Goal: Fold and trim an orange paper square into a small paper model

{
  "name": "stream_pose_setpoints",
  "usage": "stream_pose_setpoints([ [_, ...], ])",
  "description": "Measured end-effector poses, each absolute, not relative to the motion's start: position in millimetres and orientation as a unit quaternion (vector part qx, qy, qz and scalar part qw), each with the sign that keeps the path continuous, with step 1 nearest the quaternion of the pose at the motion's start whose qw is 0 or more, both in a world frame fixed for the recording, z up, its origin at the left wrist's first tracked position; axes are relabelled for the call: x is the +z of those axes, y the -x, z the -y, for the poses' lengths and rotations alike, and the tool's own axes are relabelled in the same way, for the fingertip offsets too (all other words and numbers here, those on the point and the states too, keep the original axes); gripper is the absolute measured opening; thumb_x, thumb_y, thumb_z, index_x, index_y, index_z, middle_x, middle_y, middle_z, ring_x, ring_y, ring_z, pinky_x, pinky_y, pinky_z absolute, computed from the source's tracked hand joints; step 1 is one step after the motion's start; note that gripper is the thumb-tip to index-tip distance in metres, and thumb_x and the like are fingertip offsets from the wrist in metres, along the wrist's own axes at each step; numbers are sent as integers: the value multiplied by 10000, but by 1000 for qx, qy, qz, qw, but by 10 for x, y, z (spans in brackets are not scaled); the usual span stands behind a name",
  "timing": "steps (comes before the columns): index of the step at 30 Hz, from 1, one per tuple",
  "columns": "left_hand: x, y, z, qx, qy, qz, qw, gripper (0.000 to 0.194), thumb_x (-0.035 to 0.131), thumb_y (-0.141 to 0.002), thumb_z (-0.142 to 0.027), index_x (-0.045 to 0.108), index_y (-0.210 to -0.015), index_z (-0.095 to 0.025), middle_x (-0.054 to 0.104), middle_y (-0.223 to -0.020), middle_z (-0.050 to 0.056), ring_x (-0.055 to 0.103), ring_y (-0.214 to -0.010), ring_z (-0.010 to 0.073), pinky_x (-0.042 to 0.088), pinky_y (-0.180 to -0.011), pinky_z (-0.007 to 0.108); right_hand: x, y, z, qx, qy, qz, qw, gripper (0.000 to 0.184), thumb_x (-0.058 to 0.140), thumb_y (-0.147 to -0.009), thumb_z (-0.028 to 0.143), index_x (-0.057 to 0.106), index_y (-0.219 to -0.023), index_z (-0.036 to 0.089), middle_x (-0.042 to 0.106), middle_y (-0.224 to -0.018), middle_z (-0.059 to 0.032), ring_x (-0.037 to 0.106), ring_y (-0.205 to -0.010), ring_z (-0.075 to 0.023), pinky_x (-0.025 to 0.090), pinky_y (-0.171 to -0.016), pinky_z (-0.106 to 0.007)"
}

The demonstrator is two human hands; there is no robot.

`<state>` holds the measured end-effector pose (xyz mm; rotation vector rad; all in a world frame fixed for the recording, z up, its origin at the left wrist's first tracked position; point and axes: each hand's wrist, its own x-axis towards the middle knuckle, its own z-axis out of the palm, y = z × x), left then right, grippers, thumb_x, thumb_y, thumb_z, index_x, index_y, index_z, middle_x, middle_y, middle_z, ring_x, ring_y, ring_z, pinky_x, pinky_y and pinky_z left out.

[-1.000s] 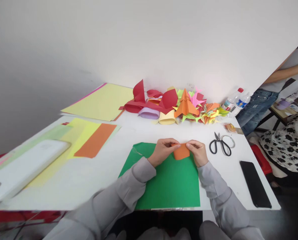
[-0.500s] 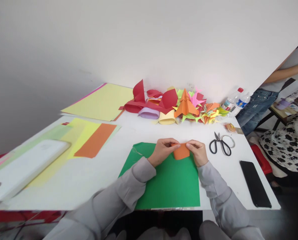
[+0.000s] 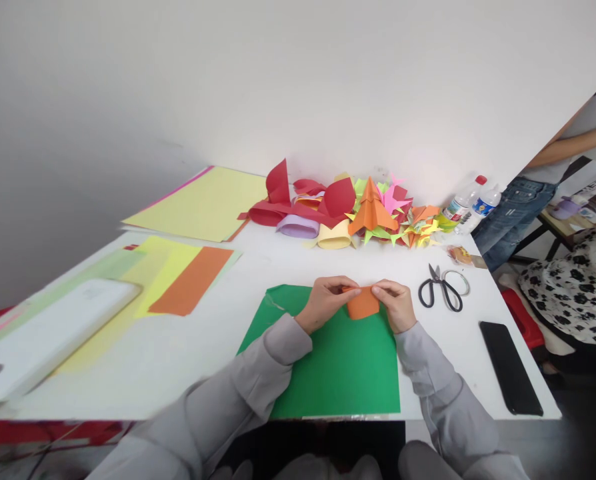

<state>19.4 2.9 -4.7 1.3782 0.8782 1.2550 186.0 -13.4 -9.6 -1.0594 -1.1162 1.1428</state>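
Note:
A small folded piece of orange paper (image 3: pixel 363 305) is held up between my two hands. My left hand (image 3: pixel 324 303) pinches its upper left corner, and my right hand (image 3: pixel 397 305) pinches the upper right one, both with thumb and fingers closed. Beneath them a green sheet (image 3: pixel 343 373) lies flat at the table's front edge. To the right of my right hand rest black-handled scissors (image 3: pixel 440 290), beside a clear roll of tape (image 3: pixel 459 283).
Paper shapes (image 3: pixel 323 207) are heaped along the wall, with two plastic bottles (image 3: pixel 463 203) at their right. Coloured sheets (image 3: pixel 191 280) and a long white device (image 3: pixel 58 340) lie on the left. A black phone (image 3: pixel 511 367) is near the right edge. Other people (image 3: pixel 573 280) are beyond it.

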Motion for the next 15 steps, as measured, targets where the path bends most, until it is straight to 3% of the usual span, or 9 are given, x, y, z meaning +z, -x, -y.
stream_pose_setpoints([
  [15, -48, -157, -35, 526, -618, -327, 483, 140, 711, -712, -286, 711, -688, -148, 687, -704, 69, 597, -670, 166, 474, -630, 281, -146, -1883, 117, 479, 444, 493, 575, 136, 802, -594, 297, 719, -667, 217, 661, -641, 15, 551, -593, -128, 444, -580, -263],
])
